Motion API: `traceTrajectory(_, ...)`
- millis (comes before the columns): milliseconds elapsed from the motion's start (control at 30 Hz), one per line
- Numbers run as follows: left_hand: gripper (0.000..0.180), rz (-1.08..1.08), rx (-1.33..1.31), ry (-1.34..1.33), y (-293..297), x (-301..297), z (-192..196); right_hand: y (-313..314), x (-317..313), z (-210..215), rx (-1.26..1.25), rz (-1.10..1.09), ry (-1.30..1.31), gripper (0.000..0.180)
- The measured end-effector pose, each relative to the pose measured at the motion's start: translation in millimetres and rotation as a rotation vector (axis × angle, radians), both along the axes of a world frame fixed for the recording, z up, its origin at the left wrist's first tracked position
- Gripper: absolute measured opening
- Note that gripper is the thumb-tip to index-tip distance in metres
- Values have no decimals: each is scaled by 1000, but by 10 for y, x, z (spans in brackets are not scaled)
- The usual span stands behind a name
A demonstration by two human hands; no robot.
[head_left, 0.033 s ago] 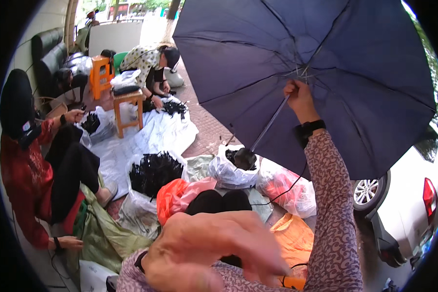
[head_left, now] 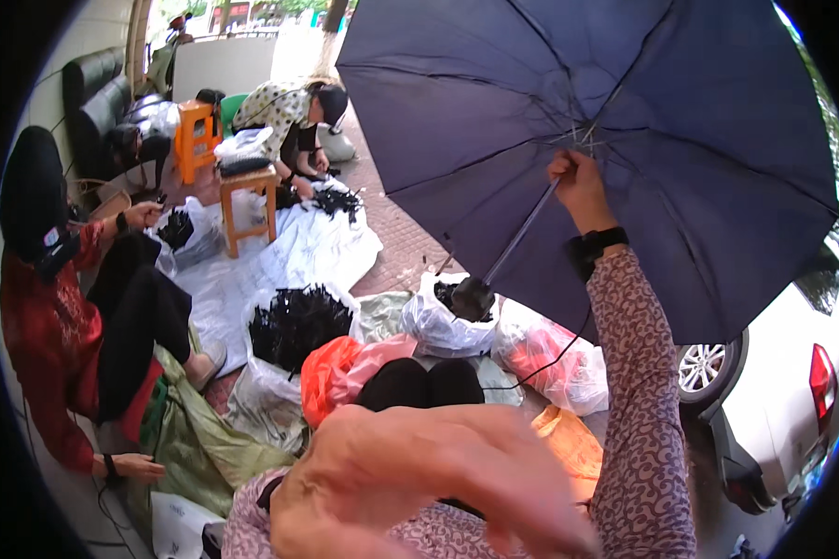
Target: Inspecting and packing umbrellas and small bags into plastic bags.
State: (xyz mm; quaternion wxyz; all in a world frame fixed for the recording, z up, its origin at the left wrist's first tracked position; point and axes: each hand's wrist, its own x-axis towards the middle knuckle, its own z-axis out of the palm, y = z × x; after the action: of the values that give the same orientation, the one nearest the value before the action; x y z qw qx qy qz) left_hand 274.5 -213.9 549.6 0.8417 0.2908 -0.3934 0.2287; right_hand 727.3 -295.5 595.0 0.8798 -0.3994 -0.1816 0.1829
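An opened dark navy umbrella [head_left: 718, 130] fills the upper right, its underside, ribs and shaft facing me. My right hand [head_left: 578, 182] is closed round the top of its metal shaft, just below where the ribs meet. Lower down, the shaft ends in a black handle [head_left: 473, 298] by a white bag of black pieces. In front of my lap, close to the camera, my left hand [head_left: 419, 466] is blurred. Its fingers reach to the right, apart from the thumb, and no object shows in it; the fingertips are smeared.
Open bags of black strips [head_left: 300, 326] stand before my knees, beside a red plastic bag [head_left: 331, 368] and an orange bag [head_left: 569, 447]. At left sits a person in red [head_left: 56, 345]; another bends by a wooden stool [head_left: 250, 210]. A white car [head_left: 783, 410] is at right.
My left hand has shifted a little to the right and down. The umbrella and my right hand sit very slightly further right in the picture, the grip unchanged.
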Motion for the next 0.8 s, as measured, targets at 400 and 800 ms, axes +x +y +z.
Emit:
traceTrajectory(400, 33, -369, -152, -214, -193, -17, 118, 72, -303, 45, -119, -69, -89, 17)
traceTrajectory(800, 30, -415, -83, -234, 151, -19, 12, 216, -156, 60, -87, 55, -62, 18)
